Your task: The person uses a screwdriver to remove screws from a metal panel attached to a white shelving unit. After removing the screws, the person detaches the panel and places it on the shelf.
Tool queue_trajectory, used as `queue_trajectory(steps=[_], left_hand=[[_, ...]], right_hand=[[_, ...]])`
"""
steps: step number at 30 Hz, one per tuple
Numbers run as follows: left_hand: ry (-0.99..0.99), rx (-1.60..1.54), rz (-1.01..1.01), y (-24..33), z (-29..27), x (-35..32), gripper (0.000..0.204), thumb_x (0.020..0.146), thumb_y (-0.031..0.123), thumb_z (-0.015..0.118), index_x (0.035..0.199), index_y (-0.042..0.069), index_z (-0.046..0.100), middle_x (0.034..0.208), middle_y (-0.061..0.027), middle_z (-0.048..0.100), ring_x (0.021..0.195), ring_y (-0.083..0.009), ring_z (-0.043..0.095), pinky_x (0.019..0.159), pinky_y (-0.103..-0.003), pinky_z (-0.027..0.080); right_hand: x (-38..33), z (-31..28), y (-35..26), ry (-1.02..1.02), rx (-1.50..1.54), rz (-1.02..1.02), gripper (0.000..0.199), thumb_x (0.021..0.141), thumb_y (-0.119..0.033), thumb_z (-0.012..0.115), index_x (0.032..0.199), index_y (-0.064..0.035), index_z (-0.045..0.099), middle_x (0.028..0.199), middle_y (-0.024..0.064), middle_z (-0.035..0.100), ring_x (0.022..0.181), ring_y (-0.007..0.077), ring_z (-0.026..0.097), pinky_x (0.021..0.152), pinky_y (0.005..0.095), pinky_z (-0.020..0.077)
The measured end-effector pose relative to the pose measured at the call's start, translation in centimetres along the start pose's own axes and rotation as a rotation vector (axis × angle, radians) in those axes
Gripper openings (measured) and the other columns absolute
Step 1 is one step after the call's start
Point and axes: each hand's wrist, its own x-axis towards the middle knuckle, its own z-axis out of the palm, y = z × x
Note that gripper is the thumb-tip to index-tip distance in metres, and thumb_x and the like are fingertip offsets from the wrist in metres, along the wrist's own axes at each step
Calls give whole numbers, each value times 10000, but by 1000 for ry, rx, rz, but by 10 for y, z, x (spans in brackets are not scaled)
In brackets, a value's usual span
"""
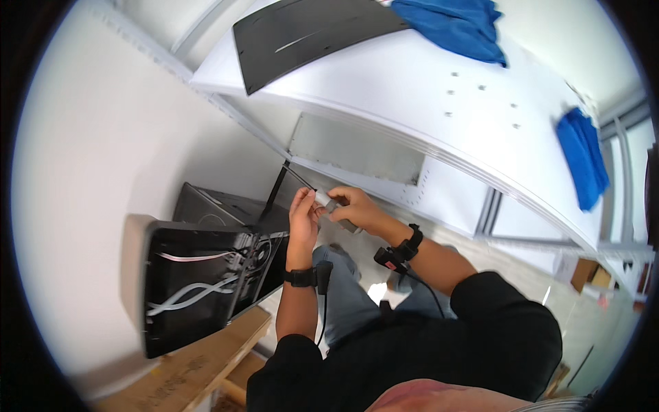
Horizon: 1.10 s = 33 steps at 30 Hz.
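The person's black sleeves and grey trousers fill the lower middle of the view, with both forearms reaching up and away from the body. Each wrist carries a black band with a small unit and a thin cable hanging from it.

The left hand is raised with its fingers curled, the grip closed on one end of a small light-coloured piece. The right hand meets it from the other side, its grip closed around a small grey part that runs down under the palm. The two hands touch, and the pieces sit between them in mid-air, above the knees; what exactly the parts are is hard to tell at this size.

Just to the left of the hands stands a black open machine case with white and grey cables looping inside, resting on a wooden board.

Beyond the hands a large white surface arcs across the view. On it lie a black panel at the far left, a blue cloth at the far edge and a second blue cloth to the right.
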Motion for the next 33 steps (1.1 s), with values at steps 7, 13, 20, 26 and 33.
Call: queue_trajectory(steps=[7,13,20,26,33], left_hand=[[-119,325,-59,69,165,-56,178,931,186,537,1040,46,518,857,-30,575,764,-105,574,631,-249,475],[-436,525,-148,40,342,-86,348,940,180,513,1239,16,447,936,-30,546,829,-104,552,697,-259,478],[-512,548,-219,-42,432,-69,287,905,174,553,1156,34,537,847,-18,548,744,-90,553,593,-216,468],[-355,946,-121,-71,457,-33,444,792,224,673,1154,-5,552,805,-79,604,652,-166,603,472,-303,497],[-328,1276,76,-88,468,-24,634,720,320,720,1224,3,501,904,-163,645,776,-255,651,652,-334,529]], right_hand=[[-132,-17,-148,313,-13,-168,491,723,-20,666,1181,-32,489,912,38,520,791,125,524,661,268,455],[-244,-84,-192,789,-300,-442,436,741,-70,664,1143,-60,496,886,97,510,804,219,544,718,322,466],[-313,-165,-198,923,-624,-507,465,730,-72,692,1162,-29,525,1074,157,562,975,312,544,847,349,437],[-330,-244,-203,1420,-1412,-390,534,656,-229,761,1134,-82,575,1165,140,535,1082,327,482,911,484,363],[-346,-279,-178,1317,-1287,-175,468,633,-210,758,1065,-97,616,1116,118,563,1087,306,501,882,455,399]])
